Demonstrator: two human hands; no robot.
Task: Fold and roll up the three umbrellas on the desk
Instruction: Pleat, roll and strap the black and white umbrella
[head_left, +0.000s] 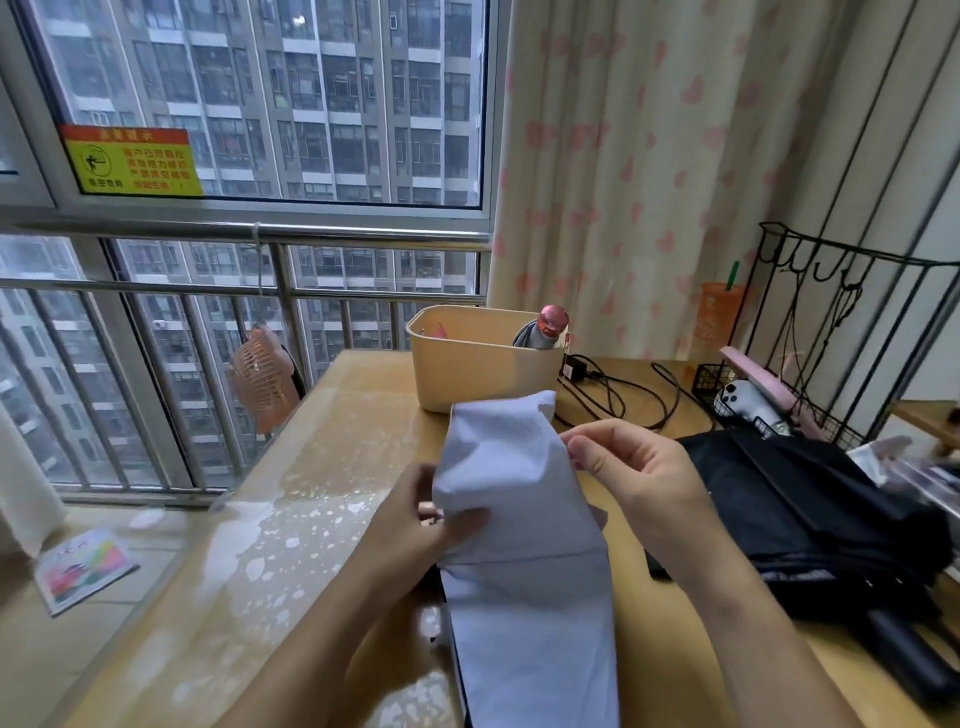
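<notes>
A pale lavender umbrella (519, 530) is held upright over the desk's near middle, its fabric loose and creased. My left hand (410, 525) grips its left side with curled fingers. My right hand (634, 473) pinches a fold of the fabric at its upper right edge. A black umbrella (810, 514) lies loosely bunched on the desk at the right, with its handle pointing toward the near right corner. A third umbrella (543, 327), grey with a pink cap, stands rolled in the beige bin (467, 364) at the back.
The wooden desk (322, 519) has a glossy cover. Black cables and a charger (613, 384) lie behind the lavender umbrella. A black wire rack (841, 338) stands at the back right beside an orange cup (719, 312). A small fan (260, 376) sits off the desk's left edge.
</notes>
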